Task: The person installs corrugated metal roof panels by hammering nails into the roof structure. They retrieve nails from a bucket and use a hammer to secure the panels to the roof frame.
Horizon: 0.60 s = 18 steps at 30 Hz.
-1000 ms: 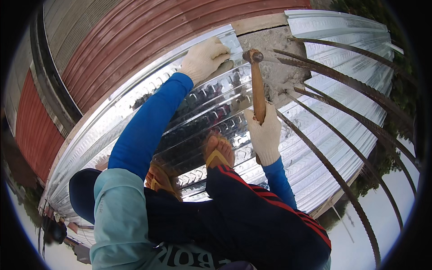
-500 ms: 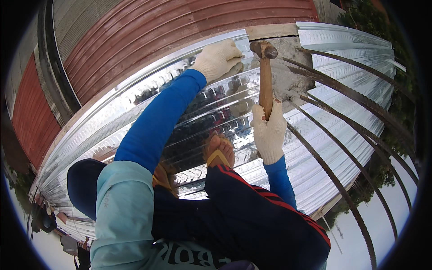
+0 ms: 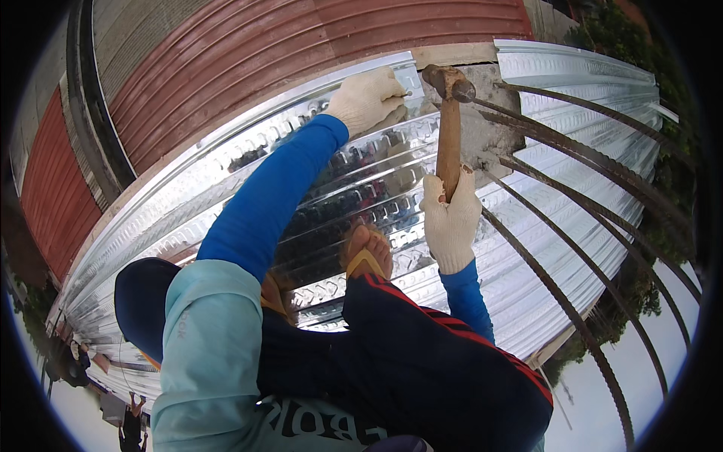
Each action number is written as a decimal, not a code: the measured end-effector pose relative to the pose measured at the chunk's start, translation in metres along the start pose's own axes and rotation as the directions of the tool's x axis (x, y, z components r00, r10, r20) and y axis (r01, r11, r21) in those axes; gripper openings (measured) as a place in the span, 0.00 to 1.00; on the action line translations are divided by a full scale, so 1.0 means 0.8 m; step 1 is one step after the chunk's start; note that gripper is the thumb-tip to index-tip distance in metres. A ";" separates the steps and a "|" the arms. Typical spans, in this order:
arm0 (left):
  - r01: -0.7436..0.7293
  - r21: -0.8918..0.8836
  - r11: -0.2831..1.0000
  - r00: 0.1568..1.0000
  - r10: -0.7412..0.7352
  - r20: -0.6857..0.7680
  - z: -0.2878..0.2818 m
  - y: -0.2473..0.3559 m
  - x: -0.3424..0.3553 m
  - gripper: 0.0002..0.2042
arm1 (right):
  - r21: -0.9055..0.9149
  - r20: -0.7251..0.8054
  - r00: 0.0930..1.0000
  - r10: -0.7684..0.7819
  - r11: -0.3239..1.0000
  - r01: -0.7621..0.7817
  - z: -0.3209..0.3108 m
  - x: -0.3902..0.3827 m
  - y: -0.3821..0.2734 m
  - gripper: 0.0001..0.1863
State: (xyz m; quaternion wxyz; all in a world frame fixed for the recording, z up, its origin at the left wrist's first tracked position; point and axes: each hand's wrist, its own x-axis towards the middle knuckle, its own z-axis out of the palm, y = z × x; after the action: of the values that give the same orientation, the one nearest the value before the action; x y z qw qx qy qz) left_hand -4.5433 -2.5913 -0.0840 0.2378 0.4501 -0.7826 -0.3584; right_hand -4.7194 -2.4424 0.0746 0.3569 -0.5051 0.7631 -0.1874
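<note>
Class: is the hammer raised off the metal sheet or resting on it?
Raised: the right hand holds the hammer head-up, clear of the sheet.
</note>
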 end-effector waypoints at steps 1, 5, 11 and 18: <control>-0.001 -0.025 1.000 1.000 0.001 -0.010 0.003 0.004 0.004 0.10 | -0.012 -0.016 1.000 -0.017 1.000 0.017 -0.007 -0.001 -0.003 0.21; 0.037 0.024 0.999 0.998 -0.038 0.045 -0.002 0.008 0.006 0.10 | -0.123 -0.028 0.990 -0.142 0.983 0.137 0.013 0.013 0.026 0.15; 0.001 -0.024 1.000 0.999 -0.002 -0.032 0.006 0.009 0.007 0.10 | -0.064 -0.080 0.993 -0.086 0.995 0.081 0.000 0.004 0.011 0.16; -0.006 -0.033 0.999 0.999 0.004 -0.050 0.004 0.005 0.003 0.10 | 0.043 -0.171 0.965 -0.199 0.977 0.209 -0.008 0.001 0.008 0.15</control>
State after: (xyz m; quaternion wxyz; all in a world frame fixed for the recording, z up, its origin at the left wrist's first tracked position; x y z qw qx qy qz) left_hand -4.5488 -2.5911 -0.0828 0.2658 0.4530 -0.7714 -0.3592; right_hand -4.7281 -2.4412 0.0744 0.2863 -0.5524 0.7281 -0.2876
